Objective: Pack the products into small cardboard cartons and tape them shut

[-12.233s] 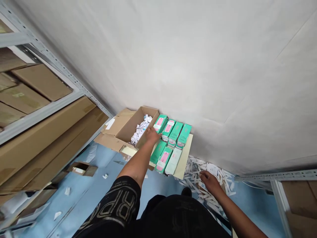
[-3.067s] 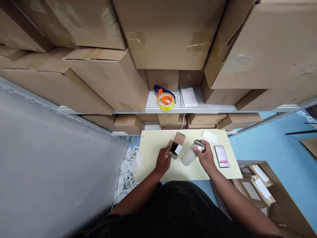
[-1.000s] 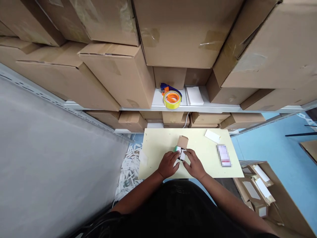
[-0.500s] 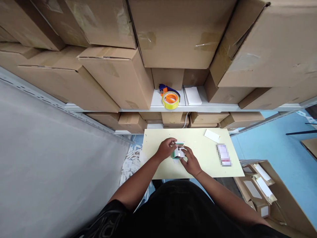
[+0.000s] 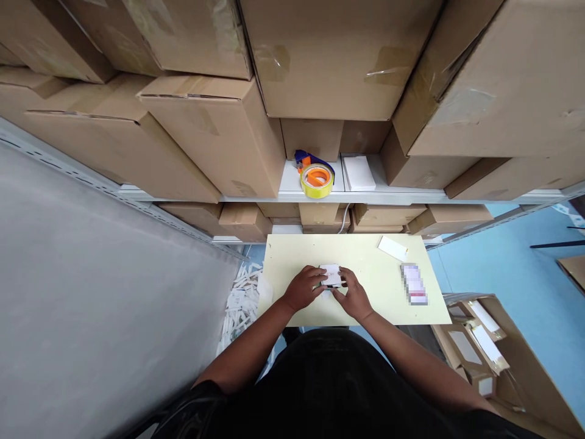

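A small white box [image 5: 330,274] with faint print on its top sits near the middle of the pale yellow table [image 5: 292,247]. Its lid lies over the top, and a dark gap shows along the near edge. My left hand [image 5: 305,288] grips the box's left side, fingers over the lid and thumb at the near edge. From the right, my right hand [image 5: 354,297] holds it with fingers at the far corner and thumb near the front. What lies inside the box is hidden.
A white carton [image 5: 393,248] and a blurred-out item [image 5: 414,284] lie at the table's right. Yellow tape [image 5: 317,190] and a white stack [image 5: 359,174] are on the shelf. White strips [image 5: 240,300] heap at left; a large cardboard box [image 5: 525,360] stands at right.
The small box's lid has folded down; half a second ago it stood raised with the inside showing. My left hand has come down with it, and my right hand stays at the right side.
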The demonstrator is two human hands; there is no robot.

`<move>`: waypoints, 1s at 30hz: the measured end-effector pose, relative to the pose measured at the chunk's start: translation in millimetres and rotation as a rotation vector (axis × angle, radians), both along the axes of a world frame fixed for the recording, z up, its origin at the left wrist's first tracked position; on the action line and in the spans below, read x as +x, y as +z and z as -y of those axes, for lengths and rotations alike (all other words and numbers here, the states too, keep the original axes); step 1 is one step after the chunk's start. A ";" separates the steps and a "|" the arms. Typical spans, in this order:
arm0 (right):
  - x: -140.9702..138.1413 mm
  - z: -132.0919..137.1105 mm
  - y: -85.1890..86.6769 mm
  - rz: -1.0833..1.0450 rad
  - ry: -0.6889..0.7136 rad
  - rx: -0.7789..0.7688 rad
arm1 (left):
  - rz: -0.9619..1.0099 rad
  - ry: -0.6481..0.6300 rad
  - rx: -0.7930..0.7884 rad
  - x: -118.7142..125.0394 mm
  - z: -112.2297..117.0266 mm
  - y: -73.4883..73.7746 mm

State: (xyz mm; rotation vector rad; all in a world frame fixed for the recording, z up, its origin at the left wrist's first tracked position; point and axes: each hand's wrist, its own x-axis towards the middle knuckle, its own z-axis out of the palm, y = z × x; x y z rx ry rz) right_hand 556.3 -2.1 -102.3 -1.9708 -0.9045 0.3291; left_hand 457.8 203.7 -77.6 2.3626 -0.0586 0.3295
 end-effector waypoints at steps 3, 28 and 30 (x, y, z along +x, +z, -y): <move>1.4 0.6 0.3 0.004 0.019 -0.013 | -0.033 -0.030 0.028 -2.1 -3.6 -0.4; 8.5 -9.2 8.8 -0.584 -0.141 -0.228 | -0.497 0.557 -0.898 -3.4 43.0 -20.3; 13.2 -3.6 3.9 -0.627 -0.083 -0.240 | -0.532 0.547 -0.934 -3.0 42.8 -17.2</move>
